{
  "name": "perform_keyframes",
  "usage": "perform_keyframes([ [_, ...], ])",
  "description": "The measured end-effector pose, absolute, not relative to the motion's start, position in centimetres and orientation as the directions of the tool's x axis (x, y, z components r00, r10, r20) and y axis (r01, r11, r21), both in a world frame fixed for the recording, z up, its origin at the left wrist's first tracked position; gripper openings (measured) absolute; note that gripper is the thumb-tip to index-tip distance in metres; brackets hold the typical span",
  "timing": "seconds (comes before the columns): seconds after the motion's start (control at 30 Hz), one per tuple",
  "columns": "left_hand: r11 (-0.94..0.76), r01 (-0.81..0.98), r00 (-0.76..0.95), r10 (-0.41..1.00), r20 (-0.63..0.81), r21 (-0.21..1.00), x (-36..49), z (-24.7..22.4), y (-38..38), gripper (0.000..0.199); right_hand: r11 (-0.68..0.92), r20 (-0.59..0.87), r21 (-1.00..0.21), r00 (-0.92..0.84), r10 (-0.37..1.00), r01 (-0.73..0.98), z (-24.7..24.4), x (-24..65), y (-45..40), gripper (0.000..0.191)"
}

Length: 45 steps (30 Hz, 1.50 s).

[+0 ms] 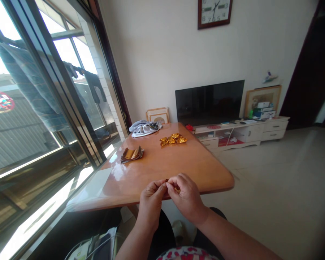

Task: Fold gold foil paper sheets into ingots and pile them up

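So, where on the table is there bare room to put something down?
The table looks bare between the crumpled gold foil, the right hand and the right edge. A smaller bare patch separates the foil from the brown stack. The far end is more crowded, with cloth and foil.

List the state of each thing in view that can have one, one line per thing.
Left hand, pinching a small piece
Right hand, pinching the same piece
Gold sheets, stacked, curled
Gold foil pieces, creased
Cloth, bundled
Television, screen dark
Wall clock, hung
Cabinet drawers, shut
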<state>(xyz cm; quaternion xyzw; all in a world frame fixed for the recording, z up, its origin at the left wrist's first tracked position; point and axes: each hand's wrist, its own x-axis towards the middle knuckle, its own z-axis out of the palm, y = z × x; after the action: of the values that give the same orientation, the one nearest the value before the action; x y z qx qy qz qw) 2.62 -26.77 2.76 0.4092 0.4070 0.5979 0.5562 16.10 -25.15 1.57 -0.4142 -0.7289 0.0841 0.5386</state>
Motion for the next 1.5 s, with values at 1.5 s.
perform_keyframes([
  [1.5,-0.084,-0.055,0.060,0.994,0.087,0.995,2.4,2.4,-26.8,0.032,0.467,0.455,-0.881,-0.128,0.881,0.076,1.0,17.8,-23.6,0.017],
])
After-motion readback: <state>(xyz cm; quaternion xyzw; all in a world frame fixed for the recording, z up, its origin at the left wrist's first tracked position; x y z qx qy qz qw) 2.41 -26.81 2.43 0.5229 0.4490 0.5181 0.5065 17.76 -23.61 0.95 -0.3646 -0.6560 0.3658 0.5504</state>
